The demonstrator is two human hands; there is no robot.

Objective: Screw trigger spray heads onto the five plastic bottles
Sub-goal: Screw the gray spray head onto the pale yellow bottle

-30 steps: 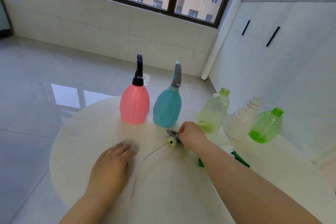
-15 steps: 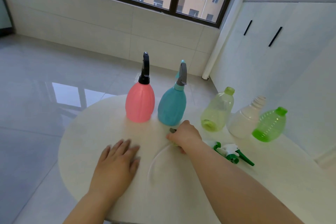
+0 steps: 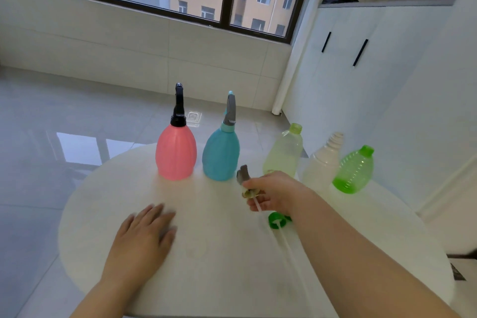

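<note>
The round white worktop [image 3: 219, 279] carried five plastic bottles along its far side. A pink bottle [image 3: 176, 155] stood at about eleven o'clock with a black spray head [image 3: 178, 108] on its neck. Just beside it, at twelve o'clock, stood a teal bottle [image 3: 220, 157] topped with a grey spray head [image 3: 230, 111]. From one to two o'clock came a pale yellow-green bottle [image 3: 284, 155], a clear bottle [image 3: 322, 165] showing a bare threaded neck, and a bright green bottle [image 3: 355, 170], the three close together.

The right hand [image 3: 276, 193] was raised in front of the yellow-green bottle, its fingers curled round a loose grey trigger head [image 3: 244, 175] with a yellowish collar. The head's white dip tube [image 3: 291, 255] trailed down toward five o'clock. Under that wrist a green spray head [image 3: 275, 221] lay on the worktop, partly hidden by the forearm.

The left hand [image 3: 144, 235] lay palm down at about eight o'clock, fingers straight and slightly spread, holding nothing. It looked somewhat blurred.
</note>
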